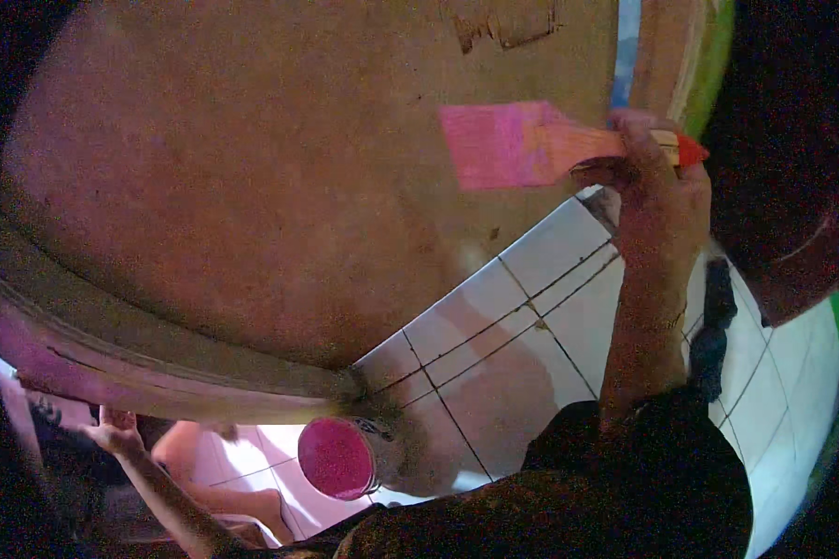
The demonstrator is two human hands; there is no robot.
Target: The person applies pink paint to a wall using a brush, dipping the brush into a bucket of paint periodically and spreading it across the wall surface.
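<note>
My right hand is closed around the handle of a wide flat paintbrush, which points left across a large brown panel. The brush head looks pink, its handle is orange-tan, and the end is red. The brush lies over the panel's face; whether it touches cannot be told. At the lower left, my left hand is up against the panel's pale near edge. Its thumb stands apart and its fingers stretch upward, their tips partly lost at that edge. A round bucket with pink contents stands below the panel.
White floor tiles with dark joints run beneath the panel. A bare bent leg shows near the bucket; whose it is cannot be told. Dark scuffs mark the panel's top, and a blue strip runs near its right side.
</note>
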